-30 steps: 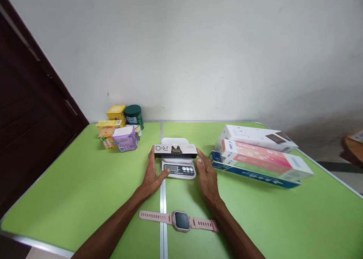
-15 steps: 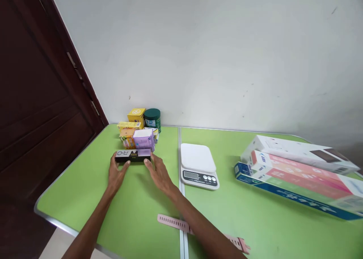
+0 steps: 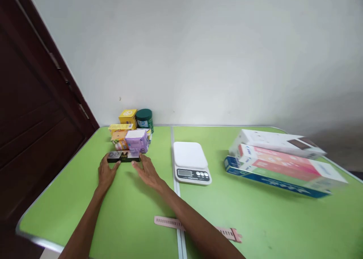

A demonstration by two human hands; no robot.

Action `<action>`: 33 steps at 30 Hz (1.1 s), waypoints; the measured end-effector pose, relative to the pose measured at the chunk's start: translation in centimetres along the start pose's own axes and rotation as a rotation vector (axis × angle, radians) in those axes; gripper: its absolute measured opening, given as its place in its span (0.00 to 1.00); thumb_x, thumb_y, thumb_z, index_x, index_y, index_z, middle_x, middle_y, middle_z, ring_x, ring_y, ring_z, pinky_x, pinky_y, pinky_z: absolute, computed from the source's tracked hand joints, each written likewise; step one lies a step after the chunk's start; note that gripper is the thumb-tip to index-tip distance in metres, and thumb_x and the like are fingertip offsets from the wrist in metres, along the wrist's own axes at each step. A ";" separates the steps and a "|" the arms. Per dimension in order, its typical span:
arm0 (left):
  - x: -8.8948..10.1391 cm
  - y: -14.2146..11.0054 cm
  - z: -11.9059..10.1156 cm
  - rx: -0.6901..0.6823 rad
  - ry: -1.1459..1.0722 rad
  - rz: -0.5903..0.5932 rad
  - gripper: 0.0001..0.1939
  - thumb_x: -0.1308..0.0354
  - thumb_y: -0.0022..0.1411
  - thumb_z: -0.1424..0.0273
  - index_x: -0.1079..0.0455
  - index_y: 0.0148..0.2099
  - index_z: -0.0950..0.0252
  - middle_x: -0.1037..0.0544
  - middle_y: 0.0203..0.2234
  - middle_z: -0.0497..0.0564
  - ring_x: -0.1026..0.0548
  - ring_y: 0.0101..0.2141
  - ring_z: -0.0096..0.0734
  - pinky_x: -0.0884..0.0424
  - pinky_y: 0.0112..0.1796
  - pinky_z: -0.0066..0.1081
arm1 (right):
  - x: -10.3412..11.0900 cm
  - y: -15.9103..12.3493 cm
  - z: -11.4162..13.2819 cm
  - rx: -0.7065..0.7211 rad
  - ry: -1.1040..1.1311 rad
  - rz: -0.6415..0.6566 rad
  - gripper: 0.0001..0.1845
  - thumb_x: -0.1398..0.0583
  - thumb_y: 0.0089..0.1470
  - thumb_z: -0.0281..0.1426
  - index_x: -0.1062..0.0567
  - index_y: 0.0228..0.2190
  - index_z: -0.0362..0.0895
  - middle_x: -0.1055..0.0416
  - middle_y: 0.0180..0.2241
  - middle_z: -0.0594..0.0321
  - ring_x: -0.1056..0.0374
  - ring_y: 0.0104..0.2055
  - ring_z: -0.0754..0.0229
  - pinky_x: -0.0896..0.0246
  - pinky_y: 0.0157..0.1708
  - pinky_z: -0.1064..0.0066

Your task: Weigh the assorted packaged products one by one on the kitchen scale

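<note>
A long, narrow black-and-white box (image 3: 124,159) lies on the left part of the green table, right in front of a group of small packages. My left hand (image 3: 107,172) holds its left end, thumb along the front face. At the other end, my right hand (image 3: 149,172) has its fingers against the box, with the thumb close to the front. Just behind the box stand a purple-and-white pack (image 3: 137,141) and an orange carton (image 3: 119,140). A white digital kitchen scale (image 3: 190,155) sits to the right of my hands, its platform bare.
Yellow boxes (image 3: 128,117) and a green-lidded jar (image 3: 144,119) stand near the wall. On the right lie several long boxes, including a pink one (image 3: 286,164) and a blue one (image 3: 278,181). A pink watch strap (image 3: 167,222) passes beneath my right forearm, its watch face hidden.
Both hands have carried the black-and-white box from the scale leftward to the table before the small packages. The scale's platform is now uncovered. My view has shifted too.
</note>
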State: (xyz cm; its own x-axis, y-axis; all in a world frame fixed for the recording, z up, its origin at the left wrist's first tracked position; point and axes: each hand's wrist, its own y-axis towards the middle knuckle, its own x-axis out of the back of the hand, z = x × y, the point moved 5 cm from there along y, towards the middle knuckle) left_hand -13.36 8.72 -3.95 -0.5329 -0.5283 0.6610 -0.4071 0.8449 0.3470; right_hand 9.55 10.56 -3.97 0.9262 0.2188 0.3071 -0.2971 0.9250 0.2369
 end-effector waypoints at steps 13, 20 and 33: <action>-3.1 -7.3 -16.0 -0.384 -0.158 -0.049 0.47 0.40 0.65 0.47 0.50 0.74 0.69 0.41 0.68 0.70 0.41 0.68 0.61 0.42 0.67 0.60 | 25.6 -17.8 5.3 0.273 -0.466 -0.868 0.23 0.44 0.70 0.38 0.29 0.63 0.47 0.26 0.59 0.48 0.32 0.63 0.46 0.35 0.63 0.45; -14.4 -16.0 -30.6 -0.511 -0.478 0.562 0.40 0.43 0.70 0.49 0.50 0.76 0.57 0.43 0.73 0.61 0.46 0.73 0.55 0.53 0.72 0.57 | 38.7 -24.0 -1.2 0.021 -0.670 -1.430 0.35 0.52 0.71 0.51 0.33 0.65 0.40 0.31 0.61 0.38 0.37 0.65 0.37 0.47 0.64 0.32; -21.8 -19.8 -38.7 -0.471 -0.565 0.784 0.48 0.44 0.68 0.45 0.59 0.78 0.62 0.49 0.75 0.65 0.54 0.75 0.55 0.59 0.73 0.55 | 38.8 -23.6 -2.8 -0.110 -0.489 -1.318 0.42 0.53 0.67 0.59 0.29 0.62 0.39 0.31 0.63 0.38 0.39 0.67 0.37 0.46 0.66 0.37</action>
State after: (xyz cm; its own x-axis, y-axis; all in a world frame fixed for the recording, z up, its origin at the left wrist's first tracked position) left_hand 35.02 6.73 0.46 -0.8361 0.3146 0.4493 0.4597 0.8489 0.2610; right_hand 53.13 -1.88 -0.22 0.3267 -0.9216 0.2096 0.7527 0.3878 0.5320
